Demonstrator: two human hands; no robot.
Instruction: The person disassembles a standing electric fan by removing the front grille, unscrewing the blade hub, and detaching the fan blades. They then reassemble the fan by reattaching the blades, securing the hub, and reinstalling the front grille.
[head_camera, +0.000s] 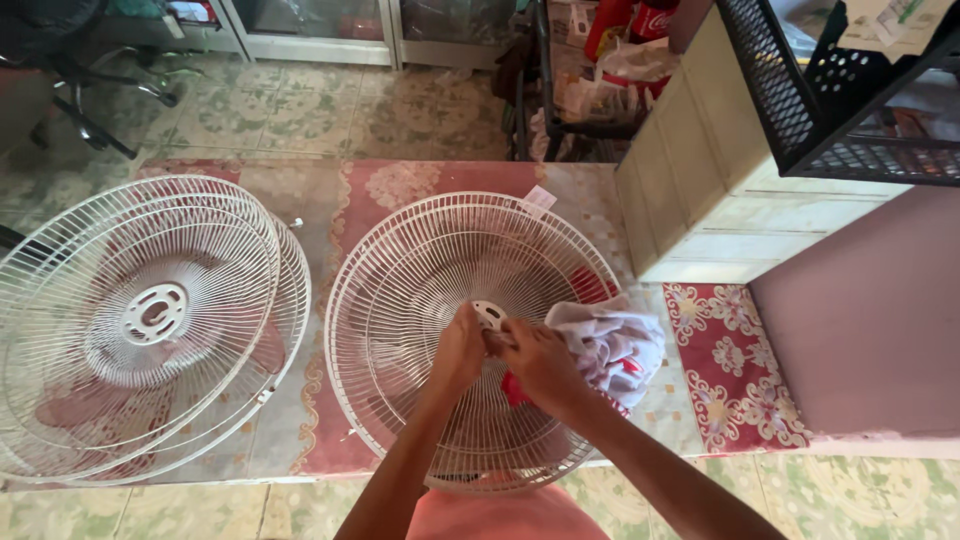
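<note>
Far left on the surface (330, 190): two stacked grilles (140, 320), untouched. Centre: a third grille (440, 260), dished, lying flat near the front edge. Left hand (460, 350) closed in a pinch at the hub (490, 315), steadying it. Right hand (540, 365) curled shut round a rag (615, 345), pressed to the wires beside the hub. Rag bunched white with some red, trailing right across the rim. Further right: a pale slatted box (690, 170), a black crate (800, 90) above. Judged light but springy, thin wires easily bent; best gripped at hub or outer ring. Rag soft, limp.
</note>
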